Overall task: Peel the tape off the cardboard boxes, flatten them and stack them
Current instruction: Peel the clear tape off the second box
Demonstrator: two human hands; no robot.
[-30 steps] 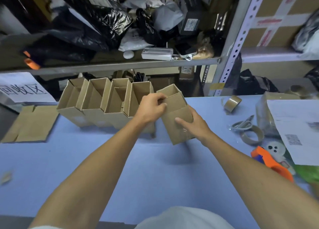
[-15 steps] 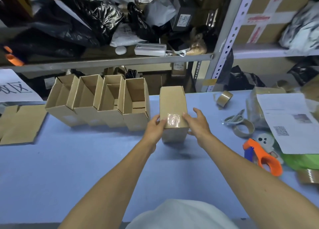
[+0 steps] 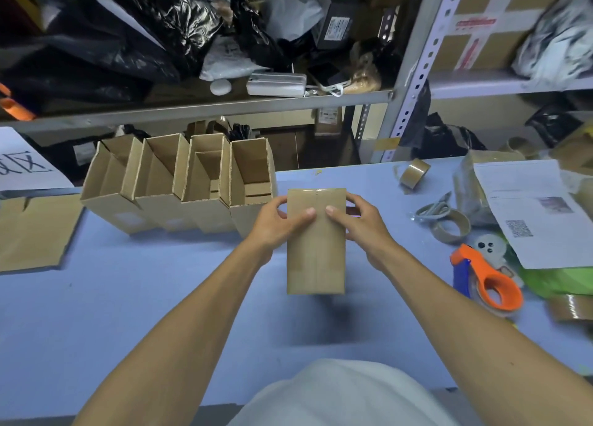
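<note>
I hold a small brown cardboard box above the blue table, its taped bottom face turned up toward me. Clear tape runs along its centre seam. My left hand grips its left side and my right hand its right side, both thumbs pressed on the upper part of the face near the seam. Behind it, a row of several open-topped boxes leans together on the table. A flattened piece of cardboard lies at the far left.
To the right lie tape rolls, an empty tape core with scissors, an orange tape dispenser, a printed sheet and a green item. Cluttered metal shelving rises behind the blue table.
The box went from tilted with its open end up, to standing on the table, to lifted with its taped face toward me. Both hands shifted to its sides.
</note>
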